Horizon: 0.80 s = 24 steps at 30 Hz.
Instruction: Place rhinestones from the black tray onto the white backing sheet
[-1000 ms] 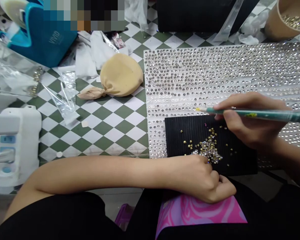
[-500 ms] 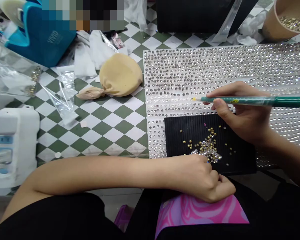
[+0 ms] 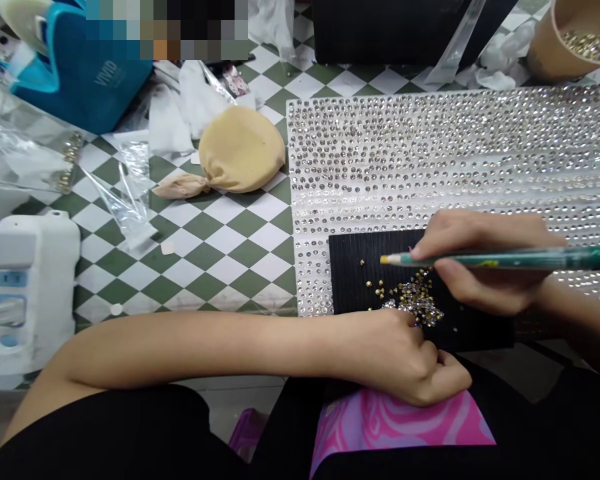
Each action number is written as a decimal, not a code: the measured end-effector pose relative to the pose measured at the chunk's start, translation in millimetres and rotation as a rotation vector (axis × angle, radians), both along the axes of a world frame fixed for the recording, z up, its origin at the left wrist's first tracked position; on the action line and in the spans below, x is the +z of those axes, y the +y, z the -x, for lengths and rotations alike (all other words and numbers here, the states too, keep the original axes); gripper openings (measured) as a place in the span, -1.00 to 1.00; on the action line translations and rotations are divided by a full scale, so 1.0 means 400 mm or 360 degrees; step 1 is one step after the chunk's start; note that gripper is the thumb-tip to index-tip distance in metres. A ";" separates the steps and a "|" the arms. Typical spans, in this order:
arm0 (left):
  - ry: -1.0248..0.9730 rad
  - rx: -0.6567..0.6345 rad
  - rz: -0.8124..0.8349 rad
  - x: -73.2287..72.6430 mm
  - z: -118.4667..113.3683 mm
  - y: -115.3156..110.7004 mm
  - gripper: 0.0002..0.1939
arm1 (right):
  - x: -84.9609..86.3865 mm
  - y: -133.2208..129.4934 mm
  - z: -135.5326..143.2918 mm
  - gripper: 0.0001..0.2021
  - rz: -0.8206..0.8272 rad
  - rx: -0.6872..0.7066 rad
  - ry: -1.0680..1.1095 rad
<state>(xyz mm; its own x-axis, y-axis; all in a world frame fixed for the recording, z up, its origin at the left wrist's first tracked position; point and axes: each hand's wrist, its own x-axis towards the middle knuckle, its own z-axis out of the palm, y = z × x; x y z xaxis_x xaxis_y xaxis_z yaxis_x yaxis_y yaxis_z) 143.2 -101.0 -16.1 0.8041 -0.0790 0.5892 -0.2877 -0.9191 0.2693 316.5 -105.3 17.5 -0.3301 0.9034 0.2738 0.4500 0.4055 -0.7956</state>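
A green pencil-like picker (image 3: 480, 261) with a yellowish tip lies in the pinch of my right hand (image 3: 485, 260). Its tip hovers over a ridged black tray (image 3: 347, 280). A heap of small gold and silver rhinestones (image 3: 420, 300) rests on that tray, with a few strays around it. Curled into a fist, my left hand (image 3: 420, 360) lies against the tray's near edge; whether its fingers hold anything is hidden. Under and beyond the tray spreads a white sheet (image 3: 430, 147) set with rows of rhinestones.
A tied beige pouch (image 3: 243, 150) lies left of the sheet. Farther left are clear plastic bags (image 3: 133, 193), a blue VIVID container (image 3: 100, 80) and a white power strip (image 3: 30, 293). A cup of rhinestones (image 3: 550, 47) stands at the back right, near a black box (image 3: 380, 30).
My right hand has drawn the picker back from the rhinestone sheet toward me, so its tip is now above the black tray. My left hand stays where it was.
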 end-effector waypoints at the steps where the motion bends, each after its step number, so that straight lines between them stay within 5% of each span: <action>1: -0.0022 0.0004 0.0008 -0.001 -0.001 0.000 -0.93 | 0.001 -0.001 0.002 -0.89 0.0016 0.0113 -0.0007; 9: -0.0072 0.0010 0.0005 -0.004 0.000 -0.002 -0.92 | -0.015 0.000 0.003 -0.88 0.0009 0.0363 0.0003; 24: -0.0052 0.0025 0.0003 -0.004 -0.001 -0.003 -0.92 | -0.004 0.000 0.005 -0.86 0.0015 0.0205 -0.0006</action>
